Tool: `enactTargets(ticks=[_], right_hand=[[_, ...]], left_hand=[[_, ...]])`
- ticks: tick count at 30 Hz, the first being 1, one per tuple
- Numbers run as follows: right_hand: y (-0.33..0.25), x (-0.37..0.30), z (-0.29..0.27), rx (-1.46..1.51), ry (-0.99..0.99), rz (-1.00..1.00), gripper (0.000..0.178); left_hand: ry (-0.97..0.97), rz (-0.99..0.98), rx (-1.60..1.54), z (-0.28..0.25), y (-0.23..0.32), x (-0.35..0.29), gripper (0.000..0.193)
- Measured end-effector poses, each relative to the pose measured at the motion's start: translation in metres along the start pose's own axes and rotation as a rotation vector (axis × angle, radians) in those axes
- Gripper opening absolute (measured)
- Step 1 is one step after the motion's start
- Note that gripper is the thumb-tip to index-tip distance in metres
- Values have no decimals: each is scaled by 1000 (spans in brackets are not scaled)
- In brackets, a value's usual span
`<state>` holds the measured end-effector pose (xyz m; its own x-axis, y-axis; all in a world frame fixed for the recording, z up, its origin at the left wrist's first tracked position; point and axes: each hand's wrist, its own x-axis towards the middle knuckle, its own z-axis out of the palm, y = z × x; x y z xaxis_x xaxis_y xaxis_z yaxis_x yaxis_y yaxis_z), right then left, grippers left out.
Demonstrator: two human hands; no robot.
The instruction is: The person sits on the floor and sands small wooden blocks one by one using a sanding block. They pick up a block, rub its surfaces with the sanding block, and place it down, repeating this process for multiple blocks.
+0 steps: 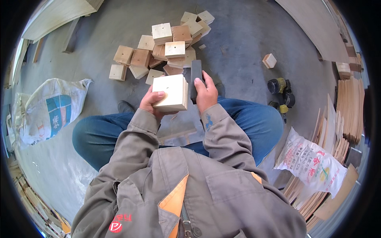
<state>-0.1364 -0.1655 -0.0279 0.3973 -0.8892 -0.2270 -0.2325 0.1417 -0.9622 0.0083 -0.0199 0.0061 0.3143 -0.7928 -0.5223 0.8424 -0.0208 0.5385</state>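
Between my knees, my left hand [151,100] is closed around a pale, square wooden block [168,92]. Its thumb lies over the front, and a small dark hole shows in the top face. Just to the right, my right hand [206,93] grips a dark grey, bar-shaped block [195,73], held upright with its thumb along the near face. A narrow gap separates the bar from the wooden block. Beyond both hands, a loose heap of similar wooden blocks [162,31] lies on the floor, several showing a hole in the top. The undersides of both held things are hidden.
A lone wooden block [270,60] and yellow-and-black power tools [281,85] lie on the floor to the right. A printed white sack [311,162] rests against wood strips [349,111]. Another sack [77,97] is at left. Large boards [59,16] stand along the far sides.
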Motion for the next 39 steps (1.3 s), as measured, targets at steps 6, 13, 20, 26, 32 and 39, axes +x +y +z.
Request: enactTargets(ticks=[6,13,20,26,32,39], right_hand=[[-37,-41,1,187,-185,-77,52],[-9,-17,15,-124,-60,-174,53],[5,-9,0,132,1,15,52],[-29,-54,19,-115,-205,-343,53],[11,6,8,-29,-26,-65,56],[34,16,-4,120,96,63,56]], left_hand=[[183,49,109,-20,4,10,90],[3,88,103,-14,0,4,96],[19,31,34,-4,13,0,89],[264,-10,-20,-33,4,9,70],[-69,-52,-33,-7,5,-6,92],[-262,6,-159,4,15,-3,103]])
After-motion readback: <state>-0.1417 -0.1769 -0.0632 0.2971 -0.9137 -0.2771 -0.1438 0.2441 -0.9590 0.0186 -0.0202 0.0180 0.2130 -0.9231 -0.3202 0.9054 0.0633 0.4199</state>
